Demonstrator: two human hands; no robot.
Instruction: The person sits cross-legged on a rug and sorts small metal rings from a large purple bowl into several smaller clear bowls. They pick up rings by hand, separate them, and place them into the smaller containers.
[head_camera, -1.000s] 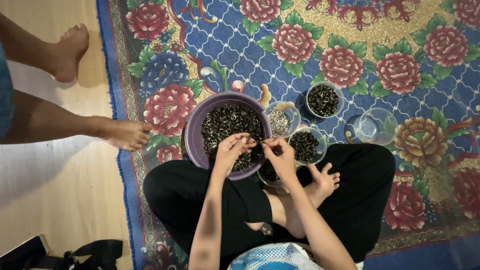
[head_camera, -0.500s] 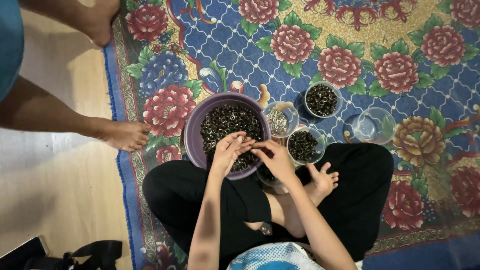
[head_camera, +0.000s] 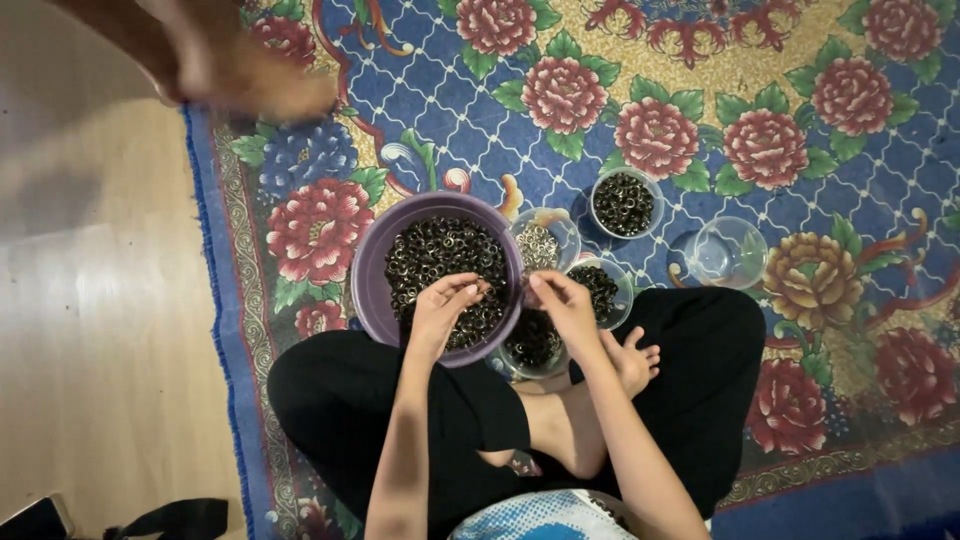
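Sitting cross-legged on the flowered rug (head_camera: 700, 90), you have the purple bowl (head_camera: 375, 270) of small dark metal rings (head_camera: 440, 255) just in front of your knees. Your left hand (head_camera: 445, 310) rests over the bowl's near side, its grip pinched on something tiny that you cannot make out. Your right hand (head_camera: 560, 300) hovers just right of the bowl's rim, fingers drawn together; whether they hold a ring cannot be told. Four small clear bowls sit right of the purple bowl: one with pale rings (head_camera: 543, 243), one with dark rings (head_camera: 603, 290), another farther off (head_camera: 624, 203), and an empty one (head_camera: 730, 252). Another person's blurred foot (head_camera: 240, 75) is beyond the purple bowl, at the rug's edge.
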